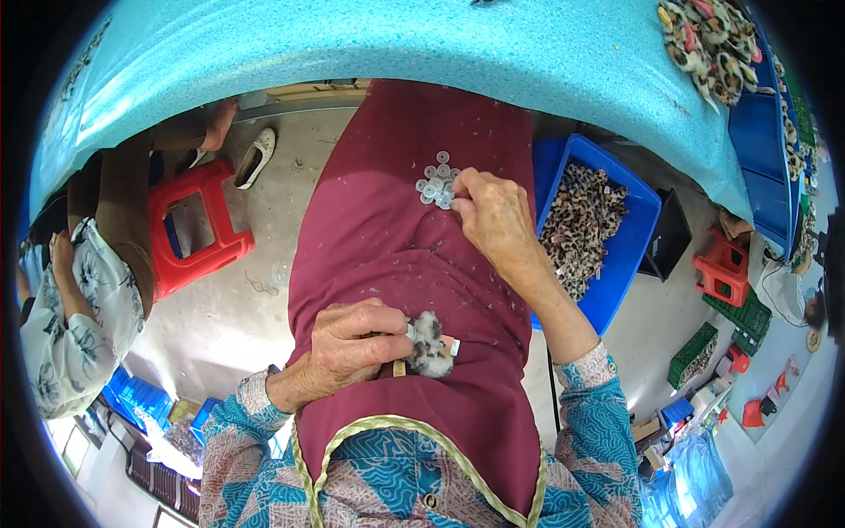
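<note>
On the maroon apron (396,255) over my lap lies a small pile of clear, round plastic discs (431,190) with center holes. My right hand (500,216) is at the pile's right edge, thumb and fingertips drawn together; what they pinch, if anything, is hidden. Nearer my waist, my left hand (356,341) is closed on a small furry plush piece (430,350), mottled grey, white and black. A small pale and orange tag (451,345) sticks out on its right side. A narrow tan strip (399,368) shows below my left fingers.
A blue bin (641,220) of spotted furry pieces (581,224) stands right of my lap. Ahead, a turquoise-covered table (396,44) bears more plush pieces (713,48). A red stool (198,229) and a seated person (84,308) are at left.
</note>
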Demonstrator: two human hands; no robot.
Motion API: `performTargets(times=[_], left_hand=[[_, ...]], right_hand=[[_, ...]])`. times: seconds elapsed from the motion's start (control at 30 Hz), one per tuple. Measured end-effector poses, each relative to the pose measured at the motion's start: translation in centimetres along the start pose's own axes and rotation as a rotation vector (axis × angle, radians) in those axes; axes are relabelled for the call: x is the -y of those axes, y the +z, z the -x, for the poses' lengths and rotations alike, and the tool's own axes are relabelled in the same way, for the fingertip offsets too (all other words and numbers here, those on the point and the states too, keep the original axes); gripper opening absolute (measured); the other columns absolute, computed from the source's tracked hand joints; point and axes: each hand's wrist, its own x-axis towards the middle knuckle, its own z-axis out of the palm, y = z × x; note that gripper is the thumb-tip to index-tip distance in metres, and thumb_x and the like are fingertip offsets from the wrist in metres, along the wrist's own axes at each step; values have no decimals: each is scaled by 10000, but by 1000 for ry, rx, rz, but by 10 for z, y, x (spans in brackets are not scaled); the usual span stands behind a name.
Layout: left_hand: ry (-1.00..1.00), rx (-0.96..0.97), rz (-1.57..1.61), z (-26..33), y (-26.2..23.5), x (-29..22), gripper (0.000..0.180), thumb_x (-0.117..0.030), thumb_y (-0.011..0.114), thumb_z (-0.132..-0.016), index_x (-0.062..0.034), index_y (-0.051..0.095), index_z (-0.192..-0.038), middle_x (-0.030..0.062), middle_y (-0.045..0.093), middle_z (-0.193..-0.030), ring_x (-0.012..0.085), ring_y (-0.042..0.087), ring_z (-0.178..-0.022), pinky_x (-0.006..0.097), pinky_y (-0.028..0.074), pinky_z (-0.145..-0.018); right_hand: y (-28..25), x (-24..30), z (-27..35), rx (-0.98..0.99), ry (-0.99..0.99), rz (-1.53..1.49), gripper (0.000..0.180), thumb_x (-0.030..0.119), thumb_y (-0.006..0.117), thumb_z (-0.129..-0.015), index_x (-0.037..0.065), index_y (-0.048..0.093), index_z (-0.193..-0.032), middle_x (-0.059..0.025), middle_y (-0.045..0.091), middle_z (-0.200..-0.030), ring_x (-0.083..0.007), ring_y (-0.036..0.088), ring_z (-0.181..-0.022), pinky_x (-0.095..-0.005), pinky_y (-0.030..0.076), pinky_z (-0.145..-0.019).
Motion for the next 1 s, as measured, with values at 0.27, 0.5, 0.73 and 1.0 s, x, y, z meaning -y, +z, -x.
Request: performTargets(times=[0.27, 0.5, 0.73, 1.0], left_hand=[[3, -39, 8, 1, 1, 3, 199, 11, 639, -557, -37, 623, -749, 69, 546, -779, 179, 549, -557, 279, 442, -459], [26, -102, -8, 6, 0, 3, 204, 24, 638, -551, -45, 640, -743, 70, 545, -777, 169, 551, -563, 277, 460, -463], [-8, -40, 8, 6, -5, 0, 130, 44, 624, -642, -3, 661, -757, 93, 514, -809, 216, 577, -645, 309, 490, -568], [-46, -109, -96, 9, 1, -3, 180, 24, 651, -586, -68, 662, -740, 53, 543, -803, 173, 569, -638, 274, 485, -547]], right_hand=[[14, -17, -32, 69, -66, 396, 141, 31, 609, -705, 58, 606, -843, -120, 618, -804, -312, 612, -753, -406, 495, -654], [-19, 6, -5, -68, 74, -25, 210, 36, 612, -718, 51, 598, -927, -130, 616, -755, -278, 620, -676, -370, 501, -613], [-19, 73, 52, 255, 351, -1017, 252, -66, 584, -767, -9, 545, -1009, -36, 577, -751, -40, 554, -658, -189, 474, -568], [-20, 72, 67, 341, 418, -1226, 263, -66, 562, -795, 1, 555, -1050, -12, 562, -815, -35, 564, -739, -167, 456, -631]])
